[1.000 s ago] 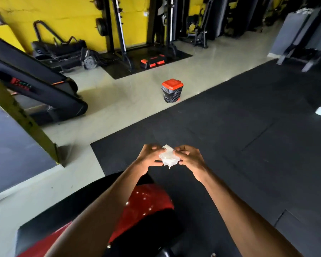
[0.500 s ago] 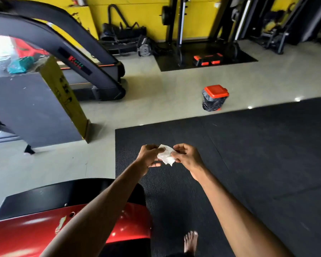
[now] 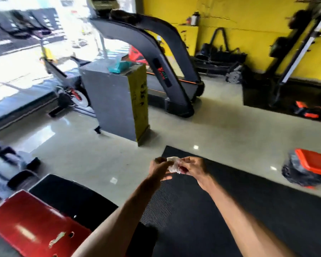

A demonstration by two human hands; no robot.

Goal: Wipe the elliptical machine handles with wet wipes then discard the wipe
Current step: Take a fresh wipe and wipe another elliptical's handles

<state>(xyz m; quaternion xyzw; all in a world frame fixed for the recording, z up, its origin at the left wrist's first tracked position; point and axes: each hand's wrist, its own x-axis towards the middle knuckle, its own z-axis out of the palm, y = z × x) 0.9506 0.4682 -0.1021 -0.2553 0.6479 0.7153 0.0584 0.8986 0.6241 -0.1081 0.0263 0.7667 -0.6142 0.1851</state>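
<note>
Bin (image 3: 311,164) now sits out at three o'clock of the hands, no longer ahead at twelve; the wet wipe (image 3: 173,165) stays between them.
Left hand (image 3: 158,168) and right hand (image 3: 193,168) each have a pinching grip clamped on the crumpled wet wipe, over the black mat (image 3: 230,201) edge. The red machine cover (image 3: 35,225) is at eight o'clock.

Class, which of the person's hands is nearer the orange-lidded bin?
Right. The right hand pinches the wipe on the side toward the bin; the left hand pinches its far side.
</note>
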